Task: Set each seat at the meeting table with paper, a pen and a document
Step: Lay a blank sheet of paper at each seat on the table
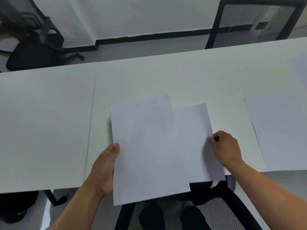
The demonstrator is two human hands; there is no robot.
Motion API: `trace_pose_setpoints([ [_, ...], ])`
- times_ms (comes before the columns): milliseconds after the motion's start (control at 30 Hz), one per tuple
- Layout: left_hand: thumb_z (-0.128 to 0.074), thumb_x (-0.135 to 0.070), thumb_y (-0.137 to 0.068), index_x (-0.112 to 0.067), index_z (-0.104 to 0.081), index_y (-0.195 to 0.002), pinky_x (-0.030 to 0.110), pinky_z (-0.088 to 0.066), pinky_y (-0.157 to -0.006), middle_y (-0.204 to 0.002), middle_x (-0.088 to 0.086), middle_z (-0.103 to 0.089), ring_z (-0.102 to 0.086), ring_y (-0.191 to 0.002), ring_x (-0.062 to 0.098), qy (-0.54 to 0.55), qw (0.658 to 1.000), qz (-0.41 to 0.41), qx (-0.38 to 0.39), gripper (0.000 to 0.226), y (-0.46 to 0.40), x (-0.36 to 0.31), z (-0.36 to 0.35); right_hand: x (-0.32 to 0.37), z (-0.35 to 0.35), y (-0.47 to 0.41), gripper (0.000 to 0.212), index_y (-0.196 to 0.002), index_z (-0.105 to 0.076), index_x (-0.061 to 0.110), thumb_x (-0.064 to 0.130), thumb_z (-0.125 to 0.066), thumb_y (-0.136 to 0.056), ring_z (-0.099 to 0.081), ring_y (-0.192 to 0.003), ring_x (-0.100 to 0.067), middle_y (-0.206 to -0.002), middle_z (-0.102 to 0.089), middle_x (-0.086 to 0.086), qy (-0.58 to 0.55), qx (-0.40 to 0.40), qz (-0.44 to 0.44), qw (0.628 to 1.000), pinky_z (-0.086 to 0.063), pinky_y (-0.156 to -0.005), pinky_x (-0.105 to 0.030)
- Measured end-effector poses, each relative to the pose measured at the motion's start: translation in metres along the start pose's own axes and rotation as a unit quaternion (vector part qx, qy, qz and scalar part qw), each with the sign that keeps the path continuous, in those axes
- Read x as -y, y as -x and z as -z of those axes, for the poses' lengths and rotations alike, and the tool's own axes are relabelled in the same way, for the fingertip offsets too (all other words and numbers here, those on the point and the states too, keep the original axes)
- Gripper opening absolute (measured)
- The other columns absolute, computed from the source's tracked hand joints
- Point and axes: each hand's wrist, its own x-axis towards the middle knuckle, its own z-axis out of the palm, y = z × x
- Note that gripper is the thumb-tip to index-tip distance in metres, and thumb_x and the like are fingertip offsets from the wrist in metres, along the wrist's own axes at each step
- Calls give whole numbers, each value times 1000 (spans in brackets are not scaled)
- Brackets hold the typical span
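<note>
Holding a small stack of sheets [149, 146] over the near edge of the surface [49, 122], you have both hands on paper at this seat.

Item: stack, plain white, unmarked. It hangs partly past the near edge, above a mesh chair [216, 213]. Your left hand [104, 170] grips its left edge, thumb on top, fingers hidden beneath.

Item: top sheet [196, 138], fanned to the right of the stack. Your right hand [227, 146] pinches its right edge between thumb and curled fingers. Whether it is fully free of the stack, I cannot tell.

Item: sheet [279, 130] lying flat at the next seat, toward the right end of the surface, reaching its near edge. A further pale sheet shows at the far right corner, mostly cut off.

Not seen: pen, printed document.

Handling, as a judgement: paper is light, thin and limp; it will droop if held by one corner and slide easily on the smooth surface. Sheets cling together, so part them at an edge with the thumb. Take hold at mid-edge, lightly, to avoid creasing. Lay the sheet down flat, then let go.

Progress, as a judgement: paper is being dealt out; pens and documents are not yet placed.
</note>
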Motion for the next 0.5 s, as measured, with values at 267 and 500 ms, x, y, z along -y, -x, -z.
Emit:
trace_pose_setpoints([
  [267,-60,-42,-108,-27,-72,-140,68,-49,-115,-135,8,-77,-68,-131,42,2,1000,13,13,38,0,9,-7,2,2,1,20,-93,-56,16,32,-67,-98,-62,-82,-28,-89,-65,0,4,2,-13,1000,-47,-67,-38],
  [500,-58,-41,-109,-28,-73,-139,68,-49,-114,-134,8,-78,-67,-131,43,-3,1000,9,12,36,8,7,-18,12,13,19,22,-98,-63,18,39,-68,-101,-63,-84,-20,-90,-67,3,-78,8,76,994,-45,-69,-35],
])
